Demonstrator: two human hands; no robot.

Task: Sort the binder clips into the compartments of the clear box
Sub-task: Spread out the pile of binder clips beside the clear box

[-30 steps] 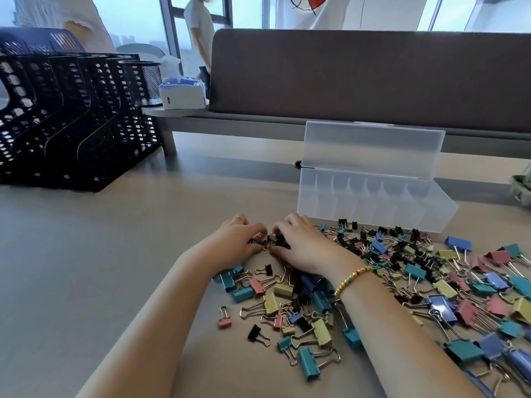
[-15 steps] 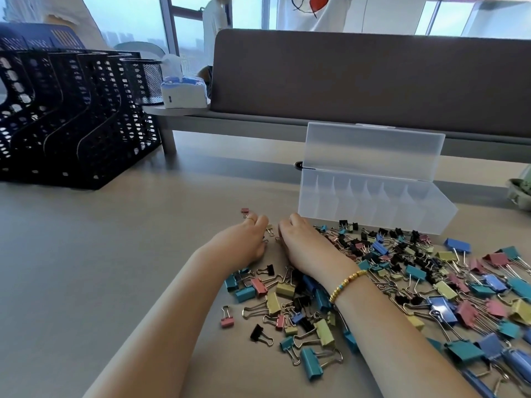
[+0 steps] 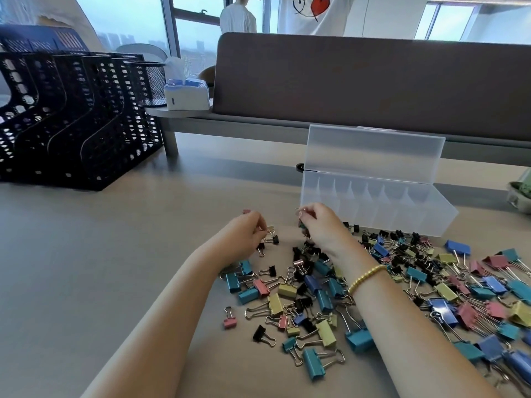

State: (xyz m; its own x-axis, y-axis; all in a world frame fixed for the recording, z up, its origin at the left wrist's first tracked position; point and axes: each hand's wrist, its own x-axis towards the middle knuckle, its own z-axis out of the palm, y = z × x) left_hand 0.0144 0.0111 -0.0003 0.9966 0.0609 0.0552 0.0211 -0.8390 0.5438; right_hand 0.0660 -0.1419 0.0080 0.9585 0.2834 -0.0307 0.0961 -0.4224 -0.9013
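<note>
Head view: I see my right hand (image 3: 321, 225) lifted just in front of the near left corner of the clear plastic compartment box (image 3: 416, 216), its fingers (image 3: 306, 211) pinching the wire loop of a small dark binder clip (image 3: 301, 224) that dangles below them. I judge it is held by the handle so it can be dropped straight over the low front wall into one of the left compartments. My left hand (image 3: 244, 234) sits low beside it, fingers curled down onto a few small black clips (image 3: 271, 239) on the tabletop (image 3: 115, 268); whether they actually pinch one I cannot tell, since the knuckles hide the tips. It looks set to feed the next piece.

The box stands toward the far right of the tabletop with its frosted hinged lid (image 3: 373, 150) propped upright, leaving the row of compartments open toward me; all look empty, so sorting is barely begun. The loose heap of coloured metal binder clips (image 3: 402, 282), teal, blue, pink, yellow and black, spreads from the box's front wall toward the near right edge, within easy reach of both hands. A black mesh file rack (image 3: 71, 119) stands at the far left, well apart from the work.
</note>
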